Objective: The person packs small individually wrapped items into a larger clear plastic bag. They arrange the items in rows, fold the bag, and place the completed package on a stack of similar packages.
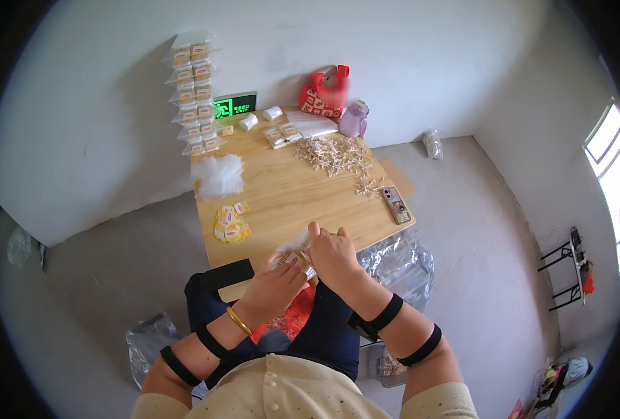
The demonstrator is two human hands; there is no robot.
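Observation:
Over the near edge of the table, my left hand (279, 285) and my right hand (334, 257) are closed on a clear plastic bag of cotton swabs (297, 248). A row of swab tips and part of a printed card show through the film. My left fingers hold the bag from below and the left, while my right fingers grip its right side; their tips are partly hidden. To the left lies a small heap of yellow and white cards (230, 225). Loose cotton swabs (332, 155) are piled at the far right of the table.
On the wooden table (289, 192) are empty clear bags (219, 176), a phone (396, 205), filled packets (282, 135) and a purple bottle (355, 120). A tall stack of filled packs (197, 98) stands at the far left. Plastic sacking (402, 264) hangs right of the table.

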